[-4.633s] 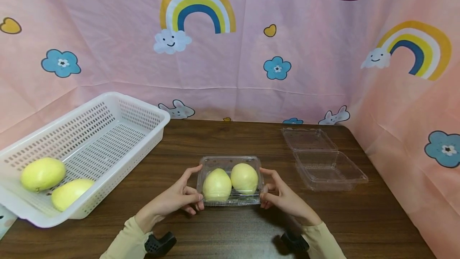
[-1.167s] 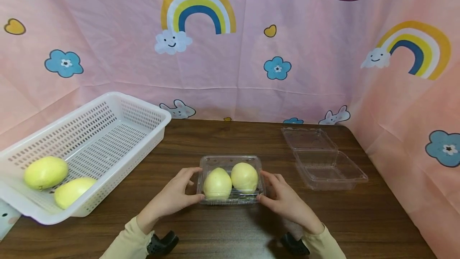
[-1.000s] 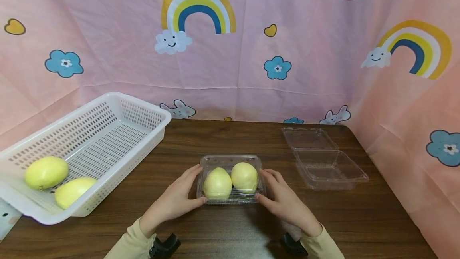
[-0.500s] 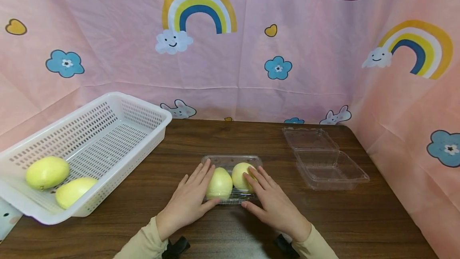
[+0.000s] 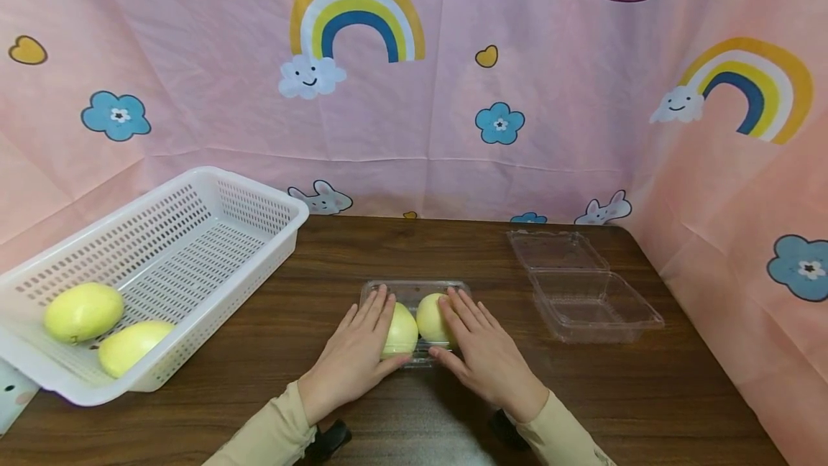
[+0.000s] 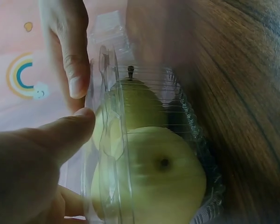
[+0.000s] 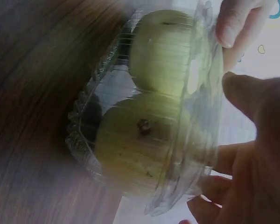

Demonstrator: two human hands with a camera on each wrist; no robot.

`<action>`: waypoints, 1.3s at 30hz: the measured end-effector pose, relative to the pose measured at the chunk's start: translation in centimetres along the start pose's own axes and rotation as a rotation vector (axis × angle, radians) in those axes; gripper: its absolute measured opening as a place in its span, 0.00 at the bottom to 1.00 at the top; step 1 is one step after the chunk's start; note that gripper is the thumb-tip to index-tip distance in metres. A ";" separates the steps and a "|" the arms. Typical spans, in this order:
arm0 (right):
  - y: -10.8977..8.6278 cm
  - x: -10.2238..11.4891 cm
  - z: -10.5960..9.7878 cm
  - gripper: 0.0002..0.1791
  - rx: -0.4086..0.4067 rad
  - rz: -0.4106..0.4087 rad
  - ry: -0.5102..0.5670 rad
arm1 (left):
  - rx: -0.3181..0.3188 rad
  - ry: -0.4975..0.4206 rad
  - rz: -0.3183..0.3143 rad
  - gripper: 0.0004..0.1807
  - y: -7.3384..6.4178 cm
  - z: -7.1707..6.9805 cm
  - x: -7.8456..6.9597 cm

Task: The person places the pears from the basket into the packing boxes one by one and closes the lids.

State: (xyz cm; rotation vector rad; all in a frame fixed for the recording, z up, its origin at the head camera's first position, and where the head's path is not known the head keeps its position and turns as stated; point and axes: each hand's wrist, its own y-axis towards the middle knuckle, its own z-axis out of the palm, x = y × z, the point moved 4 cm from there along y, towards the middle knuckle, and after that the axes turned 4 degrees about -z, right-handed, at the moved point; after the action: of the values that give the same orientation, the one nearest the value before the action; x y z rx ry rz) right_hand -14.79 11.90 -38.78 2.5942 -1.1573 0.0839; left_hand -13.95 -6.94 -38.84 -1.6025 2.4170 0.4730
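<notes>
In the head view a clear plastic clamshell box (image 5: 420,286) with its lid down stands at the middle of the table. Inside lie two yellow-green pears (image 5: 402,331), side by side; a stem shows on one pear (image 6: 142,105) in the left wrist view. My left hand (image 5: 352,354) lies with straight fingers on the left part of the lid. On the right part rests my right hand (image 5: 488,351), fingers also straight. Both thumbs touch the box's front edge. The hands hide both ends of the box.
A white perforated basket (image 5: 274,254) stands at the left, holding two more pears (image 5: 84,313). At the right on the dark wooden table (image 5: 420,247) lies a second clear clamshell box (image 5: 595,308), its lid folded back. A pink printed cloth (image 5: 550,92) hangs behind.
Both hands have moved from gripping the box's two sides up and inward onto its lid, fingers now straight. The box and the pears have stayed in place.
</notes>
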 end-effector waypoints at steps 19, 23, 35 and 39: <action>1.6 -1.1 0.7 0.41 -0.029 -0.096 -0.089 | -0.016 0.121 0.046 0.43 1.5 0.3 -0.1; 2.1 -1.7 0.8 0.40 -0.031 -0.102 -0.078 | -0.015 0.124 0.052 0.43 2.1 0.2 0.1; 3.5 -2.6 1.4 0.39 0.003 -0.080 -0.123 | 0.006 0.171 0.051 0.43 3.8 0.7 1.2; 4.1 -2.8 1.8 0.39 0.008 -0.082 -0.184 | 0.013 0.192 0.055 0.43 4.4 0.8 1.7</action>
State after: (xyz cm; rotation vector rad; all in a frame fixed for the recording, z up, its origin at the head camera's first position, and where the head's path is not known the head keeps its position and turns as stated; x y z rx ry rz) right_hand -19.81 10.78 -39.96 2.6993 -1.1089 -0.1722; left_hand -18.65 -6.53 -39.50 -1.6487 2.6031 0.3244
